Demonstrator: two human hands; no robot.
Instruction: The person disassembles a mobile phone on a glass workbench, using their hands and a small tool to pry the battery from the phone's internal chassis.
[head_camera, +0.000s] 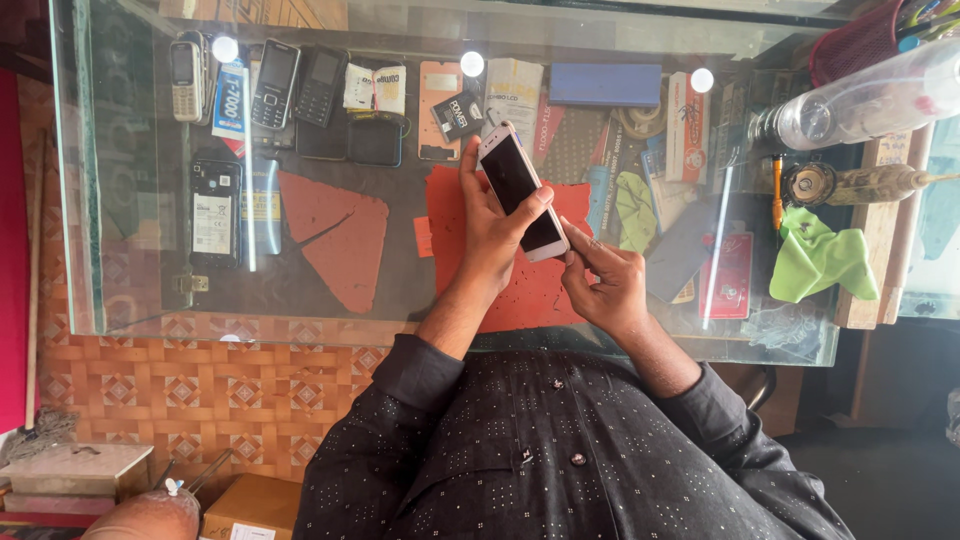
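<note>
Nearest the camera, at 6 o'clock, is a dark dotted shirt (560, 450), cut off by the bottom edge. The two arms reach up from it toward the middle. The left hand (492, 235) has its grip closed around a phone (522, 190) with a white frame and a dark screen. The thumb presses on the right edge and the fingers wrap behind, so the back of the phone is hidden. The phone sits just above the middle, tilted with its top toward 11 o'clock. The right hand (603, 280) touches the phone's lower corner with pinched fingertips. It is too small to tell if that grip holds a tiny thing or just the phone's edge. Under both hands is a glass counter (150, 300), with a red mat (535, 290) partly covered by the hands. At 10 o'clock, old button phones (275, 82) lie below the glass, blurred by shine. At 3 o'clock, a green cloth (820, 258) lies crumpled. At 2 o'clock, a clear bottle (865, 95) lies on its side, cut off by the right edge.
</note>
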